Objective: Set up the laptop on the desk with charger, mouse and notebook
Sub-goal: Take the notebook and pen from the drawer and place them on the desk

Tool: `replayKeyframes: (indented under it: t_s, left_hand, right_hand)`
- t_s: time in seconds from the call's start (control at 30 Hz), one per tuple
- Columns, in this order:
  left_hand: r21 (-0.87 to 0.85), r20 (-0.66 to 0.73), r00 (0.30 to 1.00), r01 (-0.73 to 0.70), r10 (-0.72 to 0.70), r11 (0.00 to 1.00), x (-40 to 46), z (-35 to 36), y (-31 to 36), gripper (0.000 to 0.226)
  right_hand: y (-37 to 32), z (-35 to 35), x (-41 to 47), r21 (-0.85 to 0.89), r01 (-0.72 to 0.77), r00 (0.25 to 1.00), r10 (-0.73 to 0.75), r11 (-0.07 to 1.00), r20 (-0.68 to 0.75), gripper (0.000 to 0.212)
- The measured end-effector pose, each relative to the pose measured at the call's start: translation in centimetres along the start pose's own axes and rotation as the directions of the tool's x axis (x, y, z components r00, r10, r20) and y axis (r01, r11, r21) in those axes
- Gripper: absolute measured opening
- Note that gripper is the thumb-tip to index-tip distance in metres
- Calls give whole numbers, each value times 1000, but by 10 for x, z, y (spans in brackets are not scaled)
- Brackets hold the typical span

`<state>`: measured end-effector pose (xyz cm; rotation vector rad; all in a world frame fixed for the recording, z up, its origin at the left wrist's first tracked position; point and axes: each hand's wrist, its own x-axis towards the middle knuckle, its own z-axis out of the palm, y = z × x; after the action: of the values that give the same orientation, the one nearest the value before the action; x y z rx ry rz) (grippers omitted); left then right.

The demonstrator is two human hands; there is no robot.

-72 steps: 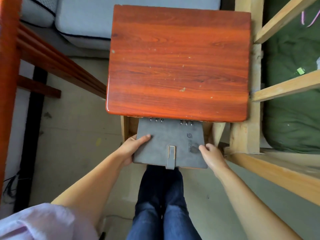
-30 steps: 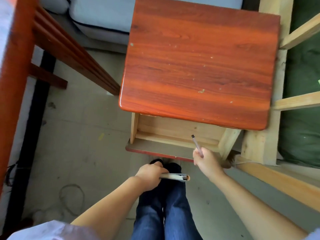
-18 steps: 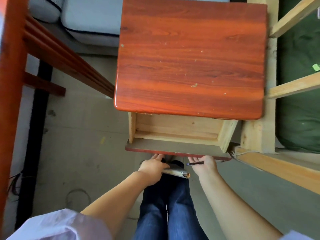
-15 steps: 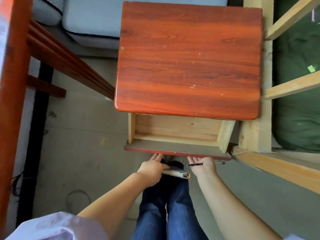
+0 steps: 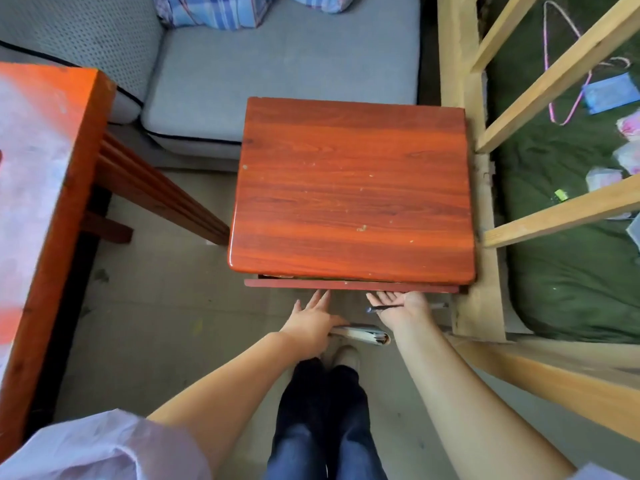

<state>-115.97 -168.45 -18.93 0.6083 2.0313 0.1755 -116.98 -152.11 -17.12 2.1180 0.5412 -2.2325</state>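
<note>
A small red-brown wooden desk point(image 5: 349, 188) stands in front of me with a bare top. Its drawer front point(image 5: 349, 285) sits almost flush under the front edge. My left hand point(image 5: 311, 323) holds the grey notebook point(image 5: 363, 333) edge-on under the thumb, while its fingers stretch toward the drawer front. My right hand point(image 5: 401, 306) presses its fingertips against the drawer front with a dark pen point(image 5: 382, 308) pinned across the palm. No laptop, charger or mouse shows in this view.
A larger red table point(image 5: 41, 188) stands at the left. A grey sofa point(image 5: 277, 60) lies behind the desk. A pale wooden bed frame point(image 5: 485, 209) with a green mattress point(image 5: 568, 271) runs along the right. My legs and shoes stand on the concrete floor below.
The open drawer has slid in under the desk top. Both hands moved forward against its front. The view pulled back, showing more of the room.
</note>
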Motion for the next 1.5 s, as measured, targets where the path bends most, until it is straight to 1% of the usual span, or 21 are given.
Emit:
replayKeyframes:
  t_s: [0.17,0.2,0.33,0.43,0.53,0.57,0.6,0.63,0.67,0.7,0.73,0.77,0.9,0.97,1.03,1.13,1.2,1.27,1.37,1.43,1.5]
  left_hand:
    - [25,-57,998,21,-20,999,18,-23,-16,62]
    - [20,-74,997,23,-22,1000,20,-22,-18,61]
    - [-24,-49,999,1,-3,1000,14,-28,-14,56]
    - [-139,-36,999,-40,35,990,-10,-48,-1,41]
    - [-337,-134,990,-83,39,938,-53,-77,0,5]
    - [-427,-172,985,-99,27,899,-70,-84,-3,6]
    - [-557,-198,980,-119,7,822,-88,-89,-8,5]
    - [-723,-209,978,-140,-21,676,-106,-93,-13,7]
    - [-863,-216,975,-171,-42,474,-123,-95,-17,12]
    - [-943,-228,972,-207,-56,261,-139,-97,-19,18]
    - [-962,-263,961,-255,-88,94,-154,-98,-22,23]
    - [-950,-308,942,-312,-135,-13,-169,-100,-23,26]
    - [-765,-471,814,-569,-342,-302,-219,-92,-25,29]
    - [-647,-511,746,-661,-427,-381,-241,-77,-27,32]
    - [-562,-530,683,-727,-502,-394,-267,-59,-31,37]
    - [-521,-533,584,-797,-612,-306,-320,-26,-41,47]
    - [-509,-533,525,-825,-663,-244,-365,3,-49,46]
    - [-487,-550,476,-850,-686,-199,-411,36,-55,41]
    - [-465,-498,395,-873,-772,-146,-473,92,-58,33]
    - [-453,-417,336,-882,-844,-128,-509,130,-58,29]
    - [-430,-348,268,-897,-898,-101,-544,164,-63,28]
  right_hand:
    - [-10,26,12,3,-12,997,12,1000,-83,38]
    - [-9,25,12,7,-17,996,18,1000,-84,41]
    - [-9,11,2,-48,-14,1000,14,999,2,53]
    - [-26,3,-20,-129,34,999,-35,991,-10,54]
    - [-55,-2,-57,-146,74,996,-66,987,62,50]
    - [-64,-3,-70,-148,87,992,-72,985,103,49]
    - [-73,-4,-83,-167,102,987,-78,981,141,48]
    - [-80,-2,-95,-199,120,980,-85,973,178,46]
    - [-85,2,-106,-235,151,973,-103,960,205,44]
    - [-88,7,-116,-270,199,964,-138,942,228,40]
    - [-88,12,-124,-304,253,951,-178,918,255,36]
    - [-85,18,-132,-341,301,936,-207,891,286,31]
    - [-54,36,-167,-478,462,865,-259,747,430,18]
    - [-30,41,-182,-542,542,814,-242,642,528,21]
    - [-2,44,-200,-554,602,753,-178,575,634,22]
    - [42,44,-236,-543,650,664,-50,531,746,27]
    - [73,46,-263,-551,663,556,159,507,816,45]
    - [109,47,-287,-518,763,410,329,388,851,43]
    - [179,40,-318,-341,920,191,541,192,819,22]
    - [231,30,-335,-269,950,110,640,157,760,20]
    - [282,18,-356,-227,963,59,711,144,701,24]
